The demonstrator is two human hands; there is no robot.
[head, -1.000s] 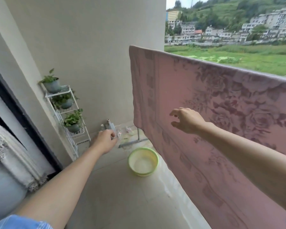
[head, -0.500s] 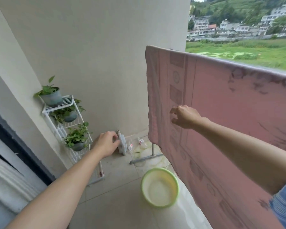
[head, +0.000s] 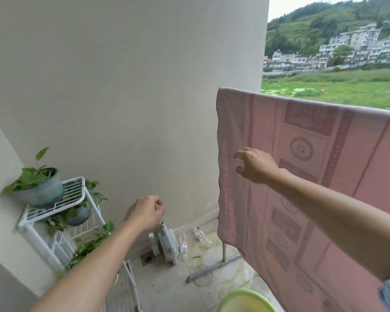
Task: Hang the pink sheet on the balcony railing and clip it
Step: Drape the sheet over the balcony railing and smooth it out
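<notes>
While the sheet (head: pixel 302 176) hangs over the rail, clipping looks like the step to do. The right hand (head: pixel 254 165) is half open near the sheet's left edge, holding nothing. Left of the sheet, the left hand (head: pixel 144 212) is closed; I cannot tell what it holds.

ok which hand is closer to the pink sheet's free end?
Right. The right hand is in front of the pink sheet beside that end; the left hand is lower, off toward the wall.
</notes>
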